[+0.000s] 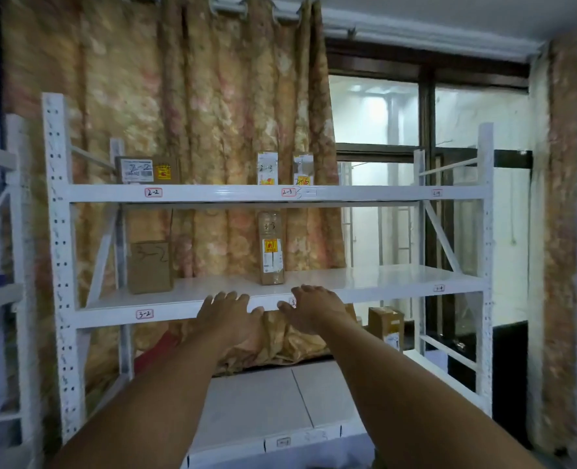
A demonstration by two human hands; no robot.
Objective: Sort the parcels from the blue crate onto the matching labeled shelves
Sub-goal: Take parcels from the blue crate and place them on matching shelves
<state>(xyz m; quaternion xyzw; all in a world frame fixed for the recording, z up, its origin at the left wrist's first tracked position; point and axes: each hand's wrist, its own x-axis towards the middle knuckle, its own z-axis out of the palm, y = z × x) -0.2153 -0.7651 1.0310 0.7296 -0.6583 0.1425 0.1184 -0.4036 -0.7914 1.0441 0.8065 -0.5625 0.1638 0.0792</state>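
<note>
A white metal rack (60,231) faces me with labelled shelves. On the upper shelf (212,192) a flat parcel (148,169) stands over label 2-2 and two slim parcels (267,168) (303,170) over label 2-3. The middle shelf (365,279) carries a brown box marked 3-2 (150,266) and a tall taped parcel (271,247). My left hand (228,313) and right hand (310,308) reach side by side to the middle shelf's front edge, below the tall parcel, fingers apart and holding nothing. The blue crate is out of view.
Another parcel (386,324) sits on the lower level at the right. A floral curtain (195,113) hangs behind the rack, with a window (398,113) to its right. A second rack's (6,299) edge stands at the left. The bottom shelf (263,401) lies under my arms.
</note>
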